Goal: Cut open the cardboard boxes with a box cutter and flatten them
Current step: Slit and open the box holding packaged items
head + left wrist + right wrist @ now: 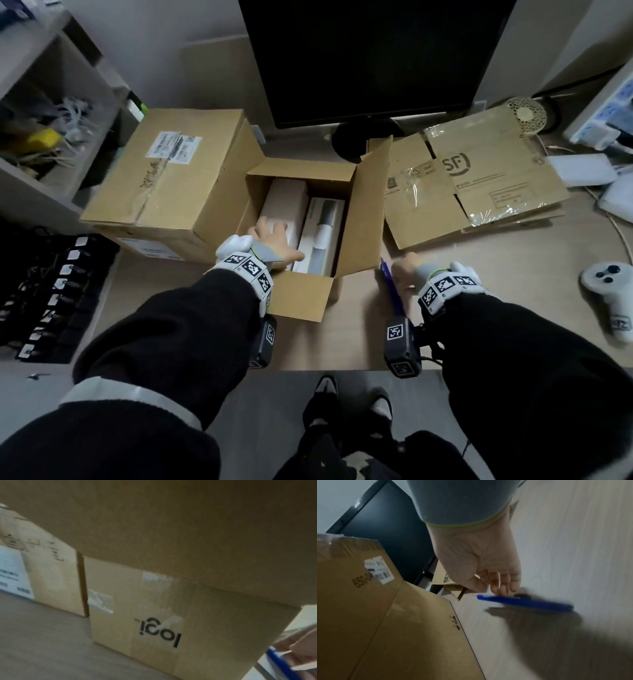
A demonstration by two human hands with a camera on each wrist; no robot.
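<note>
An open cardboard box (363, 219) stands mid-desk with its flaps up; its "logi" side (154, 622) fills the left wrist view. Inside lie a plain white carton (287, 202) and a second product carton (323, 229). My left hand (274, 240) reaches into the box, fingers spread on the near end of the white carton. Right of the box, my right hand (406, 272) pinches a blue box cutter (390, 287) just above the desk; its fingertips (501, 591) sit on the cutter (522, 601). A larger sealed box (171, 178) stands to the left.
Flattened cardboard (479, 181) lies at the back right. A dark monitor (370, 58) stands behind the boxes. A white controller (609, 291) sits at the right edge. A shelf unit (41, 120) stands left of the desk, whose front edge (342, 368) is near my wrists.
</note>
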